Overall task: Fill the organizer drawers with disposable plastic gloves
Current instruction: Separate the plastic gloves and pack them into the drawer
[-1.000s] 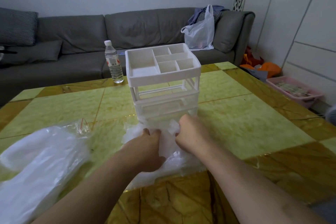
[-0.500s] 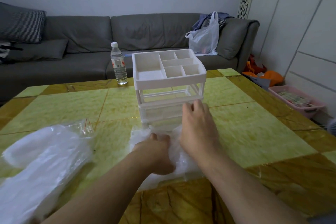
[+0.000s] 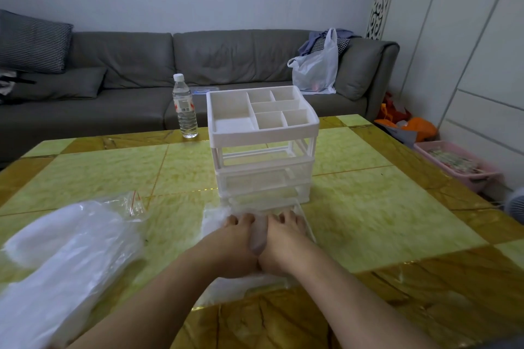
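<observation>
Two hands, left point(image 3: 238, 238) and right point(image 3: 286, 235), fingers apparently flat, pressing gloves point(image 3: 215, 221) into pulled-out bottom drawer point(image 3: 304, 218) of organizer point(image 3: 262, 147). Advice: flatten evenly before closing.

Both hands hide most of the gloves point(image 3: 215, 221); the bag point(image 3: 65, 258) is blurred.

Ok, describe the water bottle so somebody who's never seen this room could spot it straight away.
Start at the yellow-green tiled table in front of the grey sofa. Near its far edge, just left of the white drawer organizer, stands the water bottle. It is the only clear, upright thing there, with a white cap and a red-and-white label.
</observation>
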The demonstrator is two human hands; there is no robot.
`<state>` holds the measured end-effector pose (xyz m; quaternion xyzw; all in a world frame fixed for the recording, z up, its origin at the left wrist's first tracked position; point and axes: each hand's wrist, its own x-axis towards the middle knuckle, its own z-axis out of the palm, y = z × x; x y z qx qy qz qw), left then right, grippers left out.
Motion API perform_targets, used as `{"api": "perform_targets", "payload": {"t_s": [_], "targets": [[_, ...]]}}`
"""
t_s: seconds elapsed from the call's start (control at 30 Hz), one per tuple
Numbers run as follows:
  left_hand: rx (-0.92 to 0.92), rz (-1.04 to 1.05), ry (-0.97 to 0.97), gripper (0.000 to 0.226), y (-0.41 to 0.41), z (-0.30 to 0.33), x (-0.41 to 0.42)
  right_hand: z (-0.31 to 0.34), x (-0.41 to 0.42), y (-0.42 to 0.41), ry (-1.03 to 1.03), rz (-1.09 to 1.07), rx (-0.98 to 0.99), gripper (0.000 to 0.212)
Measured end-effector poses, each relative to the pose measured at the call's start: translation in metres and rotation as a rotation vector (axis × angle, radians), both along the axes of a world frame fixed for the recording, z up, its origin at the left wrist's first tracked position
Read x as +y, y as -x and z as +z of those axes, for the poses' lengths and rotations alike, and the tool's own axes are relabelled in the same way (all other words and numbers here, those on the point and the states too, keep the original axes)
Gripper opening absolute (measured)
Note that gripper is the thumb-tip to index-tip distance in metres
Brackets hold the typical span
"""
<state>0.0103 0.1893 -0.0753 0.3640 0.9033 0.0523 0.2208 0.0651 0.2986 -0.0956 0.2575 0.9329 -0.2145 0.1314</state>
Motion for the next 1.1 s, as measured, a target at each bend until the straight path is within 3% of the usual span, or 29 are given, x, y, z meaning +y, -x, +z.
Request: {"api": "perform_targets", "payload": {"t_s": [0.07,0.13,0.27,0.33,0.5,0.63,0.83,0.97,1.1], "targets": [[-0.055,0.095,-0.038,0.106,0.004,-0.006,-0.001,-0.008,-0.002,0.007,-0.001,-0.018,-0.018,0.097],[0.003,0.144,-0.030,0.099,0.000,-0.009,-0.003,-0.006,-0.005,0.010,0.001,-0.029,-0.034,0.100],[0.457,-0.003,0.088,0.052,-0.021,0.003,-0.009,-0.003,0.000,0.009,0.056,-0.063,-0.069,0.096],[0.526,-0.065,0.148,0.047,-0.026,0.004,-0.009,-0.001,0.001,0.007,0.046,-0.068,-0.059,0.093],[0.314,0.076,0.196,0.047,-0.017,-0.002,-0.008,0.003,0.000,0.006,0.062,-0.037,-0.058,0.088],[0.194,0.102,0.184,0.063,-0.005,-0.010,-0.003,0.005,-0.001,0.002,0.085,0.016,-0.001,0.071],[0.231,0.063,0.206,0.104,-0.001,-0.016,-0.001,-0.006,-0.005,0.005,0.067,0.047,-0.019,0.096],[0.167,0.069,0.128,0.086,-0.009,-0.007,-0.013,-0.008,-0.006,0.002,0.007,0.117,0.026,0.089],[0.408,-0.022,0.075,0.064,-0.030,0.012,-0.021,-0.014,-0.006,0.010,-0.048,0.144,-0.033,0.074]]}}
